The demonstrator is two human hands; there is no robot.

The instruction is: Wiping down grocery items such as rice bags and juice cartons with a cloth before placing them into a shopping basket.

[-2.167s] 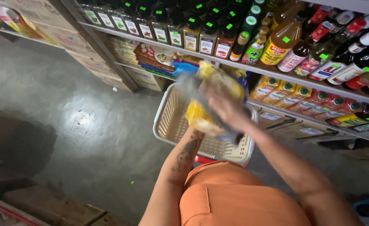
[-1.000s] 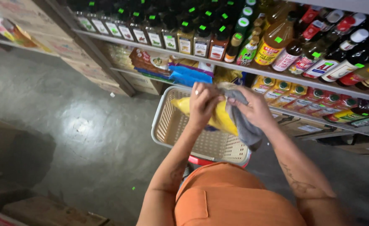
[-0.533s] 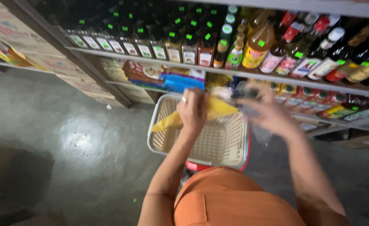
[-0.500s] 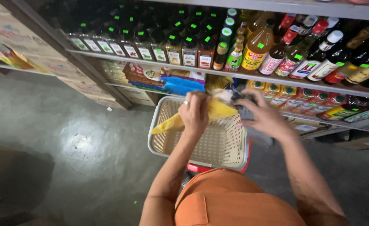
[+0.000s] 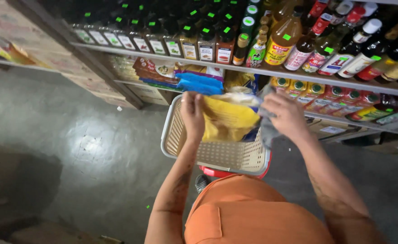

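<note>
A yellow packet (image 5: 228, 118) is held over the beige basket (image 5: 217, 156), pinched at its left edge by the left hand (image 5: 193, 113), so it hangs clear of the rim. The right hand (image 5: 285, 115) is clenched on a grey cloth (image 5: 267, 131) beside the packet, below the bottle shelf (image 5: 235, 68).

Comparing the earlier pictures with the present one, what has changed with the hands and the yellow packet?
The yellow packet was lifted from low in the basket up to its rim, and the left hand and right hand now grip it at opposite ends. The basket and the shelf bottles stayed as before.
</note>
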